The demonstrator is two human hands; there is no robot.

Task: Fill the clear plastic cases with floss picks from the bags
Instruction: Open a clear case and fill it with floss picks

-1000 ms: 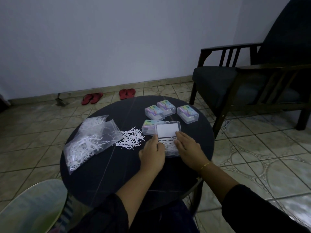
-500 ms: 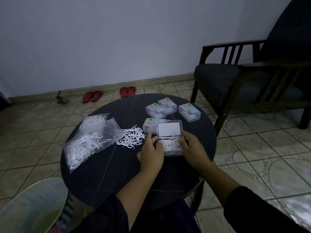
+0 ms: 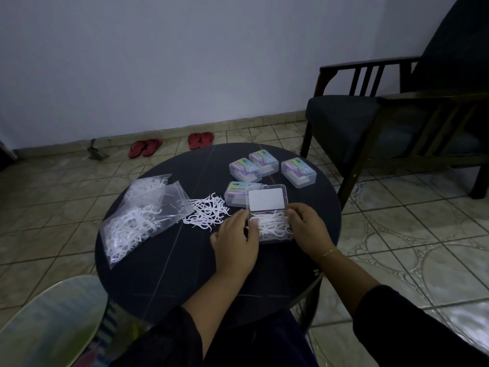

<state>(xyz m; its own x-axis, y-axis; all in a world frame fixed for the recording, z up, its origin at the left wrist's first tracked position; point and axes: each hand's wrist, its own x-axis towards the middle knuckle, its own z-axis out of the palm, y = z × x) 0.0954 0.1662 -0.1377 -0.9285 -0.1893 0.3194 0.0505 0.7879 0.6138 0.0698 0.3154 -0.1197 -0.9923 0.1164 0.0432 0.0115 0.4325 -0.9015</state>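
An open clear plastic case (image 3: 272, 229) lies on the round dark table (image 3: 169, 260), its lid (image 3: 266, 199) standing up at the back. White floss picks fill its tray. My left hand (image 3: 235, 242) holds the case's left side, fingers at the picks. My right hand (image 3: 307, 229) holds the right side, fingertips on the rim near the hinge. A loose heap of floss picks (image 3: 207, 211) lies just left of the case. Two clear bags of picks (image 3: 140, 215) lie further left.
Several closed cases with colourful labels (image 3: 298, 172) stand at the table's far side, one right behind the open lid. A dark armchair (image 3: 383, 115) stands to the right. Red sandals (image 3: 145, 147) lie by the wall. A pale rounded object (image 3: 50, 321) is at lower left.
The picks in the tray now show more fully between my hands, which have spread to the case's two sides. The camera view has shifted a little.
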